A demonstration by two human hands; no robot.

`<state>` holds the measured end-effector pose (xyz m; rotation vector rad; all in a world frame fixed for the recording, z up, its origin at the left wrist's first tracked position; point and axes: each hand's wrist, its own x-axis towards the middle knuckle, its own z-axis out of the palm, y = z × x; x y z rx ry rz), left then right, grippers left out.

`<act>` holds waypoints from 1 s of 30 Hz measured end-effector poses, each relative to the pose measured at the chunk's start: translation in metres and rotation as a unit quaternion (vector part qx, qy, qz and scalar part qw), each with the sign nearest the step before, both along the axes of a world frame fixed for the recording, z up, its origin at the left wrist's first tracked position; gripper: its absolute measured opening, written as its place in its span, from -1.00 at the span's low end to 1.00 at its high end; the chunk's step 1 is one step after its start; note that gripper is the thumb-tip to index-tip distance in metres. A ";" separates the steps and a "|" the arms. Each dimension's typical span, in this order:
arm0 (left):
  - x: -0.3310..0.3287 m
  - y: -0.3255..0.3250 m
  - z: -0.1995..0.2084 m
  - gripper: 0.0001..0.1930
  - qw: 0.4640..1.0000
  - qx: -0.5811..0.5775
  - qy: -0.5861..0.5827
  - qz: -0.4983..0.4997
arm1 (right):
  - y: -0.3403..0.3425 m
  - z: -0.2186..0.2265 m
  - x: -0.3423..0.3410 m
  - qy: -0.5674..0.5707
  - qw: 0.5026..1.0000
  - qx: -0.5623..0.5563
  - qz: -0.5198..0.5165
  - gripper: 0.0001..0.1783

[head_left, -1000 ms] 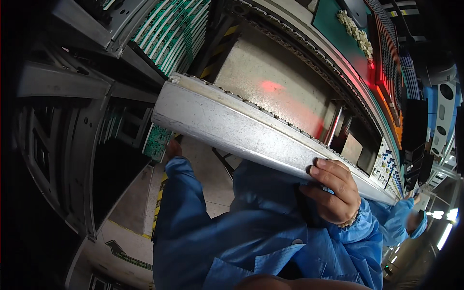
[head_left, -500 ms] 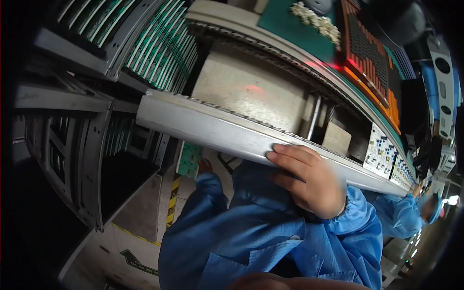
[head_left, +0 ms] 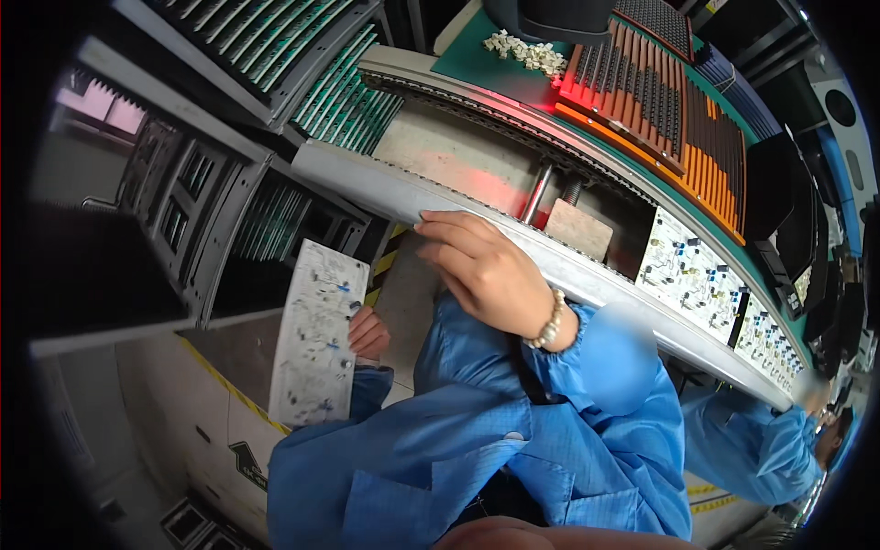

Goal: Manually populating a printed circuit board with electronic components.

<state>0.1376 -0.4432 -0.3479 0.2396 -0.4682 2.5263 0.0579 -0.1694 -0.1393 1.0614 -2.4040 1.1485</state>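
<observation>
A white circuit board (head_left: 316, 335) is held upright in the left hand (head_left: 368, 332), gripped at its right edge with the fingers closed on it; the board sits low and to the left, in front of the dark storage racks, clear of the conveyor. The right hand (head_left: 486, 270) is laid on the near metal rail (head_left: 385, 188) of the conveyor, fingers curled over the edge and resting there — nothing is seen to be clamped in it. As far as can be judged, the board has been taken in hand but is not yet placed on the line; the stretch of conveyor directly ahead is bare, so loading appears to be outstanding. Further right along the line, populated boards (head_left: 687, 266) carrying small components are seen lying flat between the rails, which suggests later stations are supplied. The surface beyond the conveyor is a green bench mat (head_left: 477, 55) bearing a heap of small white parts (head_left: 524, 50) and an orange-and-black component tray (head_left: 660, 101), lit red at its near corner. Racks of green boards (head_left: 339, 96) are stacked at the far left. Yellow-and-black hazard tape (head_left: 380, 275) is marked on the machine base below. A co-worker's blue sleeve (head_left: 747, 449) is visible at the right — the hand itself is too blurred to be assessed.
</observation>
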 end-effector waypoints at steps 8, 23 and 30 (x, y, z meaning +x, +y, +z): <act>-0.087 -0.003 0.139 -0.60 0.938 -0.214 0.267 -0.057 | 0.019 0.014 0.049 -0.282 0.945 -0.160 0.034 -0.83; -0.221 0.019 0.152 -0.75 0.847 -0.255 0.430 0.179 | 0.058 0.047 0.034 -0.623 0.614 -0.459 0.156 -0.66; -0.183 0.070 0.208 -0.37 0.872 -0.379 0.159 0.266 | 0.062 0.057 -0.025 -0.550 0.662 -0.507 0.051 -0.59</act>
